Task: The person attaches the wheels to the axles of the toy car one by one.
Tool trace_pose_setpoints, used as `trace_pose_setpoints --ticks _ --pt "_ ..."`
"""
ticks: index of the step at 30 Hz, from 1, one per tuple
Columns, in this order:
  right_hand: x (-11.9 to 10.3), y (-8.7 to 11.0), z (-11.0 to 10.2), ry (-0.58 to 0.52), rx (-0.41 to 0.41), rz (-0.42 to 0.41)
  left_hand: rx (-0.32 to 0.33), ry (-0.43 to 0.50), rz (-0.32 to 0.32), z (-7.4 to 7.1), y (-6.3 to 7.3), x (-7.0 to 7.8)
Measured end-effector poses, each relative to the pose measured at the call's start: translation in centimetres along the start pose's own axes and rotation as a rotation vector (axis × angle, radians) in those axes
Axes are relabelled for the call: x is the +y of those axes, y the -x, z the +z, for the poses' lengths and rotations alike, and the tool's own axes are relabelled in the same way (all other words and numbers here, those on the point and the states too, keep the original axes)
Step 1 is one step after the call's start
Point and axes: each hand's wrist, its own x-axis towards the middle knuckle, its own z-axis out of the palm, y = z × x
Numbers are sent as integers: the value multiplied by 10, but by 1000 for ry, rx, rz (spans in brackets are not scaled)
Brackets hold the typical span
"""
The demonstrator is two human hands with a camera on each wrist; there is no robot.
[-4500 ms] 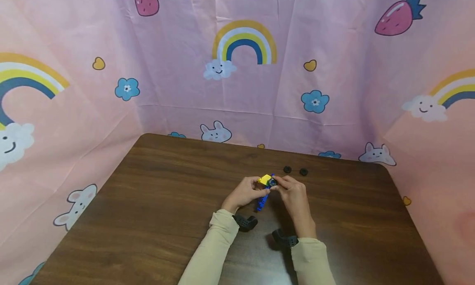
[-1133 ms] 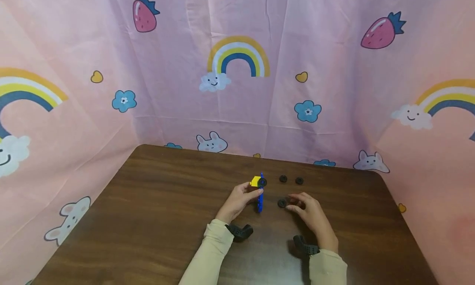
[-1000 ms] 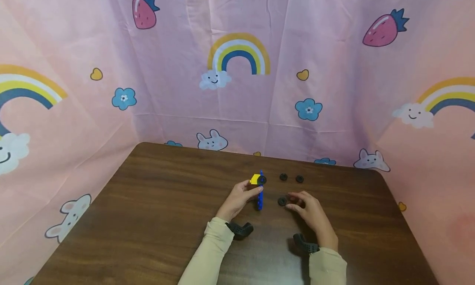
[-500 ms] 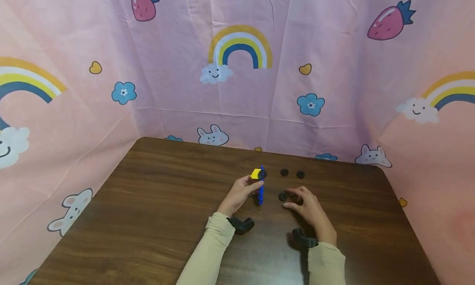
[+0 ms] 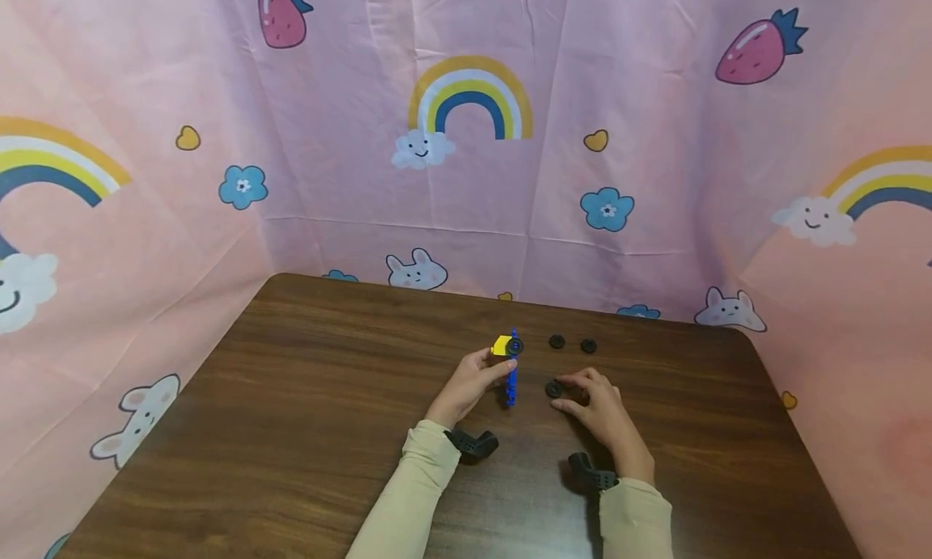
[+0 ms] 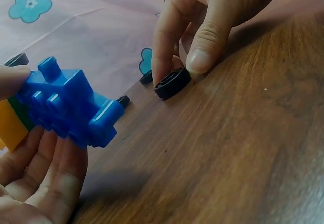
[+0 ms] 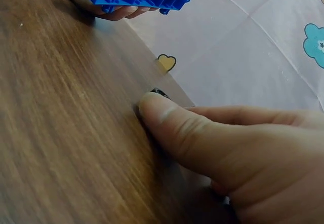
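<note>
My left hand (image 5: 468, 387) grips a blue toy car base (image 5: 512, 385) between thumb and fingers, holding it on edge above the table. A yellow brick (image 5: 502, 345) and a green piece (image 6: 20, 111) are joined to the base. One black wheel (image 5: 514, 346) sits on the base's side. My right hand (image 5: 599, 409) pinches a loose black wheel (image 6: 172, 84) at the table surface, thumb on one side and a finger on the other. In the right wrist view the thumb hides most of that wheel.
Two more black wheels, a left one (image 5: 557, 341) and a right one (image 5: 588, 345), lie farther back on the brown wooden table (image 5: 328, 365). A printed cloth (image 5: 328, 138) hangs behind and beside the table.
Earlier both hands were together at the blue base. The right hand then moved to the loose wheel, spread its fingers, and has now closed them on it. The left hand keeps its hold.
</note>
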Motion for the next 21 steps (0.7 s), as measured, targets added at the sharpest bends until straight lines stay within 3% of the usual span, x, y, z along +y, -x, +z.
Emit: trace_pose_setpoints --ticks 21 --pt "-1 -2 5 -19 7 8 -23 -10 10 -1 2 0"
